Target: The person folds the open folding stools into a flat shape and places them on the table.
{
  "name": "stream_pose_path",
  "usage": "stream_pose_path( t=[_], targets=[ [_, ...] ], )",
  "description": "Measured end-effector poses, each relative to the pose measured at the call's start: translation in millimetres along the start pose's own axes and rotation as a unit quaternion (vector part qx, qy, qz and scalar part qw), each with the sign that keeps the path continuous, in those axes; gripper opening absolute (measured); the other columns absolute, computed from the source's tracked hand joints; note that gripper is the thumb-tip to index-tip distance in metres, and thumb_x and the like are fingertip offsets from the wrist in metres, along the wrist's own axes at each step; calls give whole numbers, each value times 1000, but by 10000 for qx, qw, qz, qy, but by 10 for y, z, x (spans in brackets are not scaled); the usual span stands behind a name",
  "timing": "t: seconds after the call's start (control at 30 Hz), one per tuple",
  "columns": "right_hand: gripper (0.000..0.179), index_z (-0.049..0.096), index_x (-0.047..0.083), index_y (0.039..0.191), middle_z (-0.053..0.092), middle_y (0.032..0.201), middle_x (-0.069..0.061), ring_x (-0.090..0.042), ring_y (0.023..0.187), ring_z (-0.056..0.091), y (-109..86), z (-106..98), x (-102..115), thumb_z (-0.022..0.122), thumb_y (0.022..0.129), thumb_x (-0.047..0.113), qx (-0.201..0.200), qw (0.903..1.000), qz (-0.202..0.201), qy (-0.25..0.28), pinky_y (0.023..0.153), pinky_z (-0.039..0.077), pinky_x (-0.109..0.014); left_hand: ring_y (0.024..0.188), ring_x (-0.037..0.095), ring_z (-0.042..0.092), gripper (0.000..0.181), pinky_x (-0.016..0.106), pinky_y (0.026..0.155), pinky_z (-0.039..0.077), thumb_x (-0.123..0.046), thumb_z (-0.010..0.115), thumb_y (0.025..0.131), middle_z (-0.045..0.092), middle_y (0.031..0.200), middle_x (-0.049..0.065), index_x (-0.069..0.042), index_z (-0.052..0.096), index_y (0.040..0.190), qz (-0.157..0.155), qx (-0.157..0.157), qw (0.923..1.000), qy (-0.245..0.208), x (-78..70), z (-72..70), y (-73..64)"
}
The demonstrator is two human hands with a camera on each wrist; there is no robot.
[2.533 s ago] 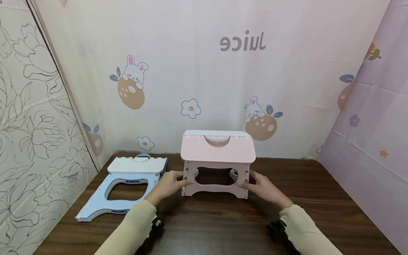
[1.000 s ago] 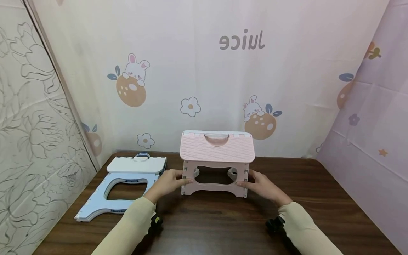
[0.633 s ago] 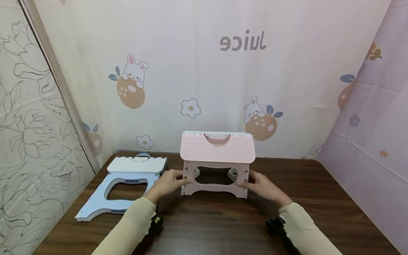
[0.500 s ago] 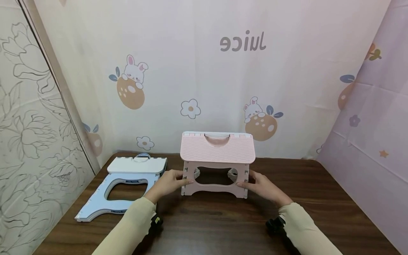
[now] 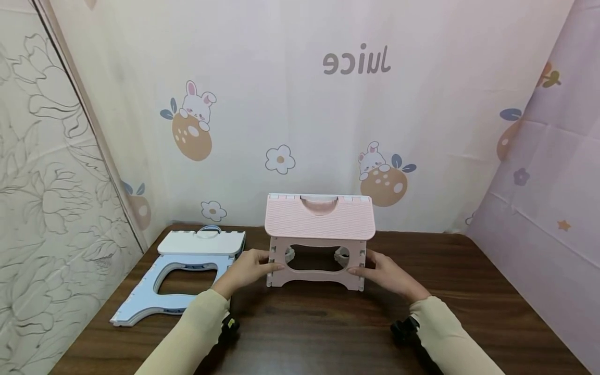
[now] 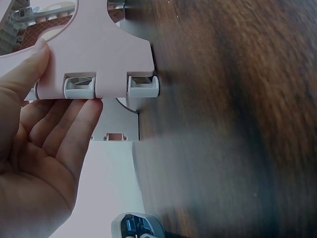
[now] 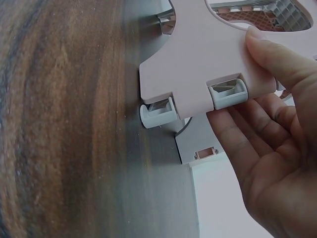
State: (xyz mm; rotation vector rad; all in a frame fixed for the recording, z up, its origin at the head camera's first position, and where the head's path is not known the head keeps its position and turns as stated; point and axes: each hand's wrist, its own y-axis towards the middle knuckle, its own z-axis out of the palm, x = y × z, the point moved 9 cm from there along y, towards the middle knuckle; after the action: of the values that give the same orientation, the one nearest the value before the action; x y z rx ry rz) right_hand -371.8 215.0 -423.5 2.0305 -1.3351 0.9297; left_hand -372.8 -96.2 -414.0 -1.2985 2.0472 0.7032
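A pink folding stool with white hinge pieces stands on the wooden table, its textured top sloping toward me and a handle cut-out in its upper edge. My left hand grips the left edge of its leg panel, thumb on the front face. On the opposite edge, my right hand holds the panel the same way. Both wrist views show the thumb on the pink panel and the other fingers behind its hinged edge. Through the oval opening, parts of the stool's far side are visible.
A blue and white folding stool lies folded flat at the left of the brown table. Behind the table hangs a curtain printed with rabbits and mirrored lettering. Dark wrist devices sit under the sleeves.
Both hands keep their hold and the stool stays in the same place. Its top looks tilted very slightly further toward me than in the oldest frame.
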Motion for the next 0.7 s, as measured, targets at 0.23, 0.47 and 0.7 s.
stream_pose_path(
  t=[0.23, 0.47, 0.7],
  targets=[
    [69, 47, 6, 146, 58, 134, -14, -26, 113, 60, 12, -4, -5, 70, 93, 45, 13, 10000, -16, -51, 91, 51, -50, 79, 12, 60, 38, 34, 70, 49, -47, 70, 93, 72, 96, -6, -17, 76, 116, -23, 24, 10000, 14, -4, -1, 2],
    [70, 46, 5, 146, 60, 131, -13, -24, 110, 61, 19, 0, -11, 70, 94, 45, 59, 10000, 18, -20, 90, 51, -48, 81, 12, 61, 36, 34, 71, 50, -46, 70, 93, 72, 97, -6, -18, 76, 114, 7, 24, 10000, -5, -13, -3, 0],
    [69, 48, 4, 144, 61, 127, -12, -23, 106, 61, 33, 6, -22, 70, 93, 45, 73, 10000, 28, 20, 87, 52, -43, 82, 12, 61, 35, 35, 73, 51, -45, 70, 93, 72, 99, -5, -17, 76, 114, 18, 25, 10000, -27, -7, 0, -1]
  ],
)
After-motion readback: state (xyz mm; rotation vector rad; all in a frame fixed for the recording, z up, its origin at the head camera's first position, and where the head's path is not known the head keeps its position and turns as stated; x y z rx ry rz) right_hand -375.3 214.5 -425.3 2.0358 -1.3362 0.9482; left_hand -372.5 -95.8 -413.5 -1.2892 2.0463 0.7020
